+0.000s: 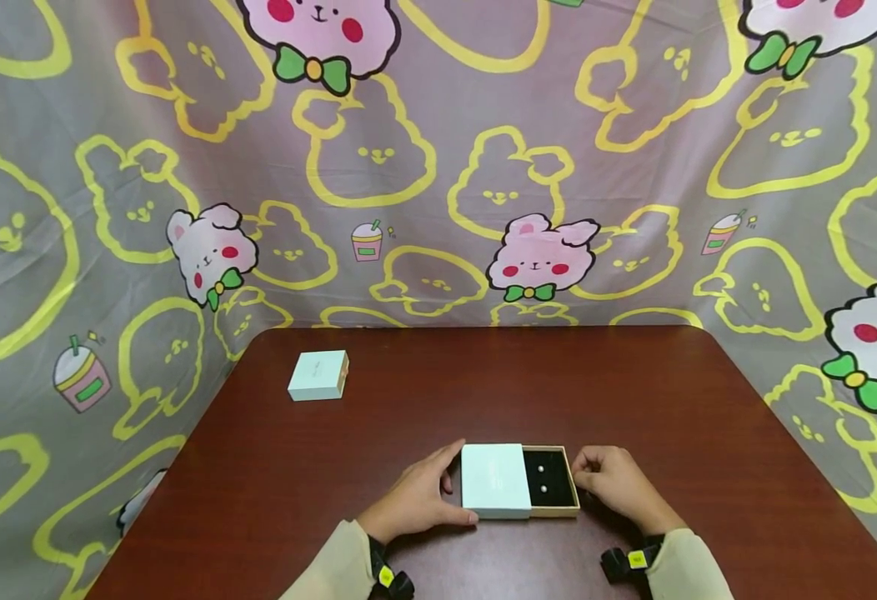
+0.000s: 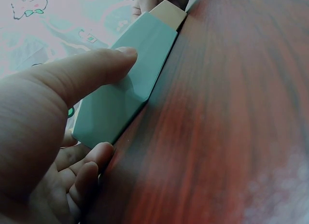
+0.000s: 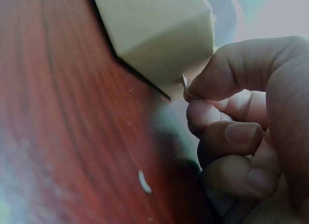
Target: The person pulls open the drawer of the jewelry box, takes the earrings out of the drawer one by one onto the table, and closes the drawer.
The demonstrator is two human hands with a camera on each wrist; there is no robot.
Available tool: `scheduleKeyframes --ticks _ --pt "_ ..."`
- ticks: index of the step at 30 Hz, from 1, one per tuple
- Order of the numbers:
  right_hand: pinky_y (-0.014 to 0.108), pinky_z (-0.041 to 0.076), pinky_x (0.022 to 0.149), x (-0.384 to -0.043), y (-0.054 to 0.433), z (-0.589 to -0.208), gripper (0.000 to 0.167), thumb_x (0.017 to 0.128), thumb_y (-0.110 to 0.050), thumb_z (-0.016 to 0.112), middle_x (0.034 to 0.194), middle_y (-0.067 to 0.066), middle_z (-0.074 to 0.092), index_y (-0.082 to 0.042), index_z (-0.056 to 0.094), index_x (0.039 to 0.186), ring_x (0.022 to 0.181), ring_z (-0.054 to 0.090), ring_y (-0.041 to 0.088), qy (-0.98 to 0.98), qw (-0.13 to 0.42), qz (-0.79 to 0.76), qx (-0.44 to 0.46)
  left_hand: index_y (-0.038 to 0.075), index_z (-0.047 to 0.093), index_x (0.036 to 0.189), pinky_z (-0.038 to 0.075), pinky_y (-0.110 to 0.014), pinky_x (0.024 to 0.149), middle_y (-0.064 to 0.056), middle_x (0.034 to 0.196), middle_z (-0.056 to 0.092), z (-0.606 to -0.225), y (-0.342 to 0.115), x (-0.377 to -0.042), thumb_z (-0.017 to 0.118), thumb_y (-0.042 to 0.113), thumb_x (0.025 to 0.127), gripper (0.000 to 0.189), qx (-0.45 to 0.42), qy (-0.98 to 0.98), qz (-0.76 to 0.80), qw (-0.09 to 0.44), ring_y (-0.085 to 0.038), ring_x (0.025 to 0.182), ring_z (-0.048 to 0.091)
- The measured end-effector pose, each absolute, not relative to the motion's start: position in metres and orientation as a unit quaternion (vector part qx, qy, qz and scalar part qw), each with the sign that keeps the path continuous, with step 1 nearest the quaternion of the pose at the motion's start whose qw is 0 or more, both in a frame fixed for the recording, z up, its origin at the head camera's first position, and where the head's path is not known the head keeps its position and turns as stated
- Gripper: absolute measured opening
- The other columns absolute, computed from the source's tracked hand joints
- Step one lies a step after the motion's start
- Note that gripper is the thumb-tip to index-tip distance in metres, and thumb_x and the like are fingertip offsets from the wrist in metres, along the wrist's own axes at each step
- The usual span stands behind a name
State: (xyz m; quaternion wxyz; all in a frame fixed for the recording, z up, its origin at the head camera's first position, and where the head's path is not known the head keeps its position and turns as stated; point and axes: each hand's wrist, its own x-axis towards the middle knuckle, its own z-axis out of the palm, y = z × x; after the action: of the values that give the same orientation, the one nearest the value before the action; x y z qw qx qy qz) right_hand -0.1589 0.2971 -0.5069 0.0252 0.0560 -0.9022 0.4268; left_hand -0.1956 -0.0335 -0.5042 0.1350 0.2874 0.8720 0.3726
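Observation:
A pale mint jewelry box lies flat on the table near its front, its drawer pulled partway out to the right. On the drawer's black lining sit two small pearl-like studs. My left hand holds the box's sleeve at its left end, thumb along the near side and the other fingers around the far left corner. At the drawer's right end, my right hand pinches a small thin pull tab between thumb and forefinger, with the other fingers curled in.
A second mint box, closed, stands at the far left of the dark red-brown wooden table. Behind the table and along both sides hangs a grey patterned cloth. Each wrist wears a black camera.

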Motion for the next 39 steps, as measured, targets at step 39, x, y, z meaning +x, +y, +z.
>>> scheduleKeyframes --ticks 39 --pt "0.026 0.042 0.056 -0.1578 0.3056 -0.5095 0.011 0.076 0.0 0.071 0.063 -0.007 0.055 -0.01 0.068 0.074 0.059 0.05 0.006 -0.879 0.02 0.471 0.071 0.016 0.028 0.155 0.04 -0.031 0.075 0.01 0.083 0.053 -0.5069 -0.0328 -0.1971 0.082 0.059 0.067 0.111 0.289 0.872 0.371 0.134 -0.005 0.074 0.049"
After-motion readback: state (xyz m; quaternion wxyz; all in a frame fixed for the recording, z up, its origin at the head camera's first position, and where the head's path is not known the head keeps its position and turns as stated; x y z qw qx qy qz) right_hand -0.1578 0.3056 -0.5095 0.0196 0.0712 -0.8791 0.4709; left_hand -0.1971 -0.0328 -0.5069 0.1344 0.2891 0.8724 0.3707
